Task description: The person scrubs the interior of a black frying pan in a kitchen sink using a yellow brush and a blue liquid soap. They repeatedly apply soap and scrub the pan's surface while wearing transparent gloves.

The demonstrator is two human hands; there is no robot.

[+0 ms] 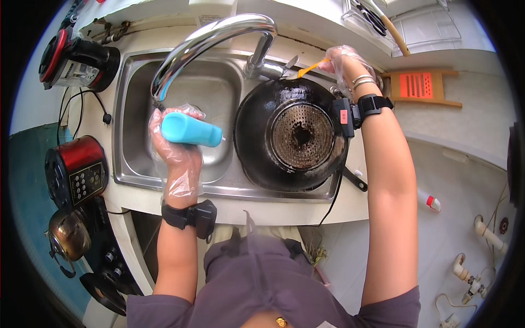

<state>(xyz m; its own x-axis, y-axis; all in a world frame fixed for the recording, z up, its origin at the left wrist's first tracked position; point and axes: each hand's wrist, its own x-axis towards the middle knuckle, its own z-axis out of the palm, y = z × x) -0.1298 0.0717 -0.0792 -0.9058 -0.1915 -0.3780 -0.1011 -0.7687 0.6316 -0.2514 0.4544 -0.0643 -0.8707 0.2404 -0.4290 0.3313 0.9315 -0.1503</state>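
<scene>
My left hand [158, 127], in a clear plastic glove, grips a light blue plastic squeeze bottle [188, 129] above the left sink basin. The bottle lies on its side in my palm, its small white tip pointing right. A gloved right hand [342, 61] of mine holds the yellow handle of a brush [309, 69]. The pale brush head is at the far edge of a black wok [260, 135], partly hidden behind it. Bottom up, the wok rests over the right side of the sink. Its round perforated base plate [303, 135] is brown and scorched around the centre.
A chrome faucet [213, 30] arches over the stainless steel sink [123, 106]. To the left stand a blender-like appliance [78, 61], a red-and-black appliance [78, 172] and a metal kettle [69, 233]. A wooden grater [416, 86] lies at right. Scissors [371, 18] are in a rack.
</scene>
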